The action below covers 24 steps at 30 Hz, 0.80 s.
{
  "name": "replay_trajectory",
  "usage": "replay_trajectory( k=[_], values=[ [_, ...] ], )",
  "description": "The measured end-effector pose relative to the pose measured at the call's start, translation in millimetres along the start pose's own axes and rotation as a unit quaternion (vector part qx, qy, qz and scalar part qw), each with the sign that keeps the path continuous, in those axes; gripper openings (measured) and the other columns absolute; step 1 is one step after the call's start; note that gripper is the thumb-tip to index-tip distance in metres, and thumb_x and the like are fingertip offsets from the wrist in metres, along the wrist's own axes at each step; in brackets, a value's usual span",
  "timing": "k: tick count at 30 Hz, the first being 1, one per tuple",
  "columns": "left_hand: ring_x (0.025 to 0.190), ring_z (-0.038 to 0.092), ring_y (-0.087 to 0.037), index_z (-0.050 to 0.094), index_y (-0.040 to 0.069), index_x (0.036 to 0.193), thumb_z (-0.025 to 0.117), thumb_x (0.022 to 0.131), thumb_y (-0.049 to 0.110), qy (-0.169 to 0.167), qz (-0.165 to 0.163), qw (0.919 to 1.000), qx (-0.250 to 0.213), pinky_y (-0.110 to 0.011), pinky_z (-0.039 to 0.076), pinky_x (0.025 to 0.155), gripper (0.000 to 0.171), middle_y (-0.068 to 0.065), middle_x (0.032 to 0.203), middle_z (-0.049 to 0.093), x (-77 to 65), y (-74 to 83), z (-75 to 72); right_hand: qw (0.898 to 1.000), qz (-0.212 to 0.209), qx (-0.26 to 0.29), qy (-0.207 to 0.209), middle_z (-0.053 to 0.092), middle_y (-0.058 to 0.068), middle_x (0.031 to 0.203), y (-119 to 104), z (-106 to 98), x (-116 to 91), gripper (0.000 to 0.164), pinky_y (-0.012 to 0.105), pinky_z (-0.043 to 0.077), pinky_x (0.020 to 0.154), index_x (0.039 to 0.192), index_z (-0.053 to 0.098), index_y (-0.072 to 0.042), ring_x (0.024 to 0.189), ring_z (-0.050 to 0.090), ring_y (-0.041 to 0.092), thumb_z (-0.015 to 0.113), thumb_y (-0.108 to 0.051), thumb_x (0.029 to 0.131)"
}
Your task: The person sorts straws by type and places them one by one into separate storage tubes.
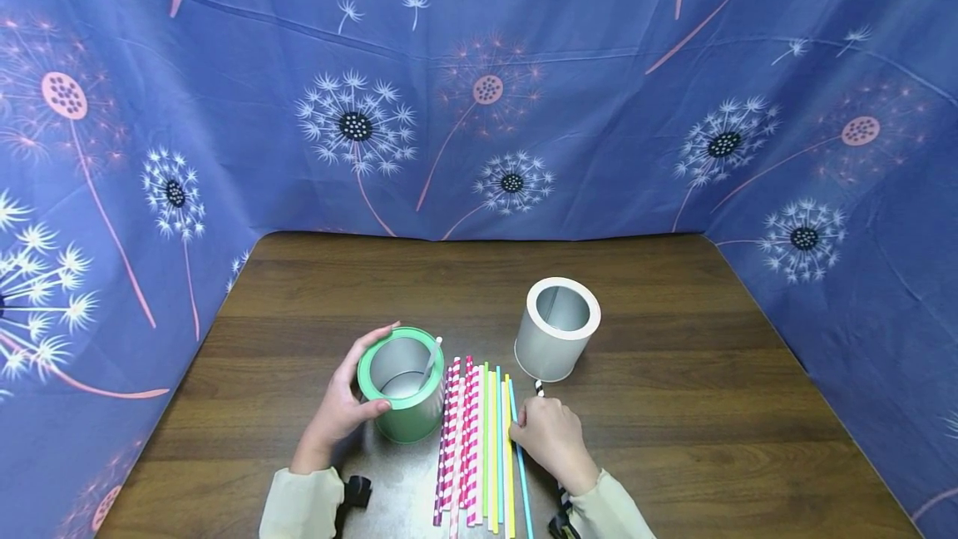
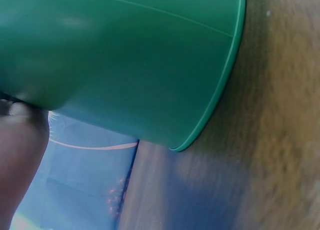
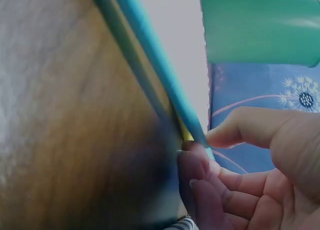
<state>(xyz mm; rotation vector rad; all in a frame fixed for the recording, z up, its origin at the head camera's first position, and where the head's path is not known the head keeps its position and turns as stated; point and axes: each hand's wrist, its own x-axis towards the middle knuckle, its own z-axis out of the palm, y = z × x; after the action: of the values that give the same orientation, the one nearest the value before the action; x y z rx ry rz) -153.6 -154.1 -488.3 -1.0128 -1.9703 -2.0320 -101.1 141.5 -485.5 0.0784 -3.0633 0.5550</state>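
Observation:
My left hand (image 1: 340, 410) grips a green can (image 1: 412, 422), thumb at the near side of the rim and fingers around the far left. One pale straw (image 1: 431, 363) leans inside it. At the right end of a row of straws, my right hand (image 1: 555, 443) pinches a blue straw (image 3: 162, 64) between thumb and fingertips, as the right wrist view shows. Beneath that hand lies a black-and-white striped straw (image 1: 539, 388), mostly hidden. The row also has pink-striped straws (image 1: 471, 439), a green straw (image 1: 486, 447) and yellow straws (image 1: 494, 460).
A white-rimmed grey can (image 1: 550, 352) stands beyond my right hand, its mouth facing up. The brown wooden table (image 1: 711, 406) runs back to a blue dandelion-print cloth (image 1: 599, 106), which also hangs at both sides.

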Motion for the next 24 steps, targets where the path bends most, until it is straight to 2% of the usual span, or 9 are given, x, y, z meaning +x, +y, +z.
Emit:
replay_trajectory(
  k=[4, 7, 9, 13, 15, 20, 24],
  values=[
    [0.135, 0.045, -0.012, 0.033, -0.004, 0.145, 0.078, 0.081, 0.031, 0.0, 0.004, 1.0, -0.004, -0.023, 0.041, 0.105, 0.086, -0.019, 0.152, 0.039, -0.1, -1.0, 0.3, 0.998, 0.005, 0.058, 0.011, 0.048, -0.008, 0.056, 2.0, -4.0, 1.4, 0.013, 0.025, 0.033, 0.046, 0.061, 0.055, -0.016, 0.053, 0.044, 0.009, 0.066, -0.011, 0.067],
    [0.134, 0.046, -0.013, 0.032, -0.005, 0.145, 0.077, 0.081, 0.032, -0.001, 0.005, 0.9999, -0.009, -0.022, 0.041, 0.104, 0.086, -0.022, 0.151, 0.038, -0.4, -1.7, 0.3, 0.991, 0.026, 0.13, -0.005, 0.053, -0.007, 0.057, 3.2, -6.5, 3.7, 0.007, 0.023, 0.037, 0.048, 0.067, 0.06, -0.012, 0.053, 0.047, 0.007, 0.065, -0.008, 0.069],
    [0.134, 0.046, -0.015, 0.032, -0.004, 0.145, 0.076, 0.082, 0.034, -0.001, 0.003, 1.0, -0.009, -0.021, 0.041, 0.103, 0.086, -0.024, 0.151, 0.037, -0.8, -1.6, 0.2, 0.981, 0.047, 0.186, -0.024, 0.059, -0.006, 0.059, 3.7, -7.3, 5.4, 0.004, 0.022, 0.041, 0.048, 0.072, 0.062, -0.009, 0.051, 0.051, 0.006, 0.065, -0.006, 0.071],
    [0.133, 0.047, -0.02, 0.032, -0.002, 0.146, 0.075, 0.083, 0.037, -0.003, -0.002, 1.0, -0.004, -0.02, 0.042, 0.101, 0.085, -0.022, 0.152, 0.037, -0.8, -0.7, 0.0, 0.951, 0.083, 0.293, -0.054, 0.07, 0.004, 0.066, 4.0, -8.3, 7.1, 0.005, 0.025, 0.051, 0.047, 0.082, 0.064, -0.001, 0.052, 0.061, 0.011, 0.064, -0.002, 0.076],
    [0.133, 0.047, -0.018, 0.032, -0.002, 0.146, 0.075, 0.083, 0.037, -0.003, -0.002, 1.0, -0.005, -0.019, 0.042, 0.101, 0.086, -0.018, 0.152, 0.038, -0.4, -0.4, 0.1, 0.937, 0.094, 0.33, -0.061, 0.072, 0.009, 0.072, 3.9, -8.5, 7.3, 0.009, 0.026, 0.054, 0.051, 0.086, 0.064, 0.002, 0.058, 0.065, 0.013, 0.063, 0.0, 0.078],
    [0.133, 0.046, -0.011, 0.031, -0.004, 0.146, 0.075, 0.083, 0.037, -0.005, 0.003, 0.9999, -0.012, -0.017, 0.041, 0.101, 0.087, -0.016, 0.153, 0.039, 0.4, -1.1, 0.6, 0.914, 0.116, 0.382, -0.073, 0.073, 0.013, 0.082, 2.9, -9.4, 6.9, 0.021, 0.029, 0.058, 0.058, 0.099, 0.064, 0.006, 0.067, 0.069, 0.013, 0.066, -0.001, 0.08],
    [0.134, 0.046, -0.011, 0.031, -0.005, 0.146, 0.075, 0.083, 0.037, -0.004, 0.005, 0.9999, -0.014, -0.017, 0.041, 0.102, 0.087, -0.017, 0.153, 0.039, 0.1, -2.0, 0.6, 0.895, 0.123, 0.419, -0.086, 0.072, 0.015, 0.089, 3.1, -11.2, 6.3, 0.03, 0.031, 0.059, 0.061, 0.107, 0.063, 0.01, 0.073, 0.07, 0.014, 0.07, 0.0, 0.079]
  ],
)
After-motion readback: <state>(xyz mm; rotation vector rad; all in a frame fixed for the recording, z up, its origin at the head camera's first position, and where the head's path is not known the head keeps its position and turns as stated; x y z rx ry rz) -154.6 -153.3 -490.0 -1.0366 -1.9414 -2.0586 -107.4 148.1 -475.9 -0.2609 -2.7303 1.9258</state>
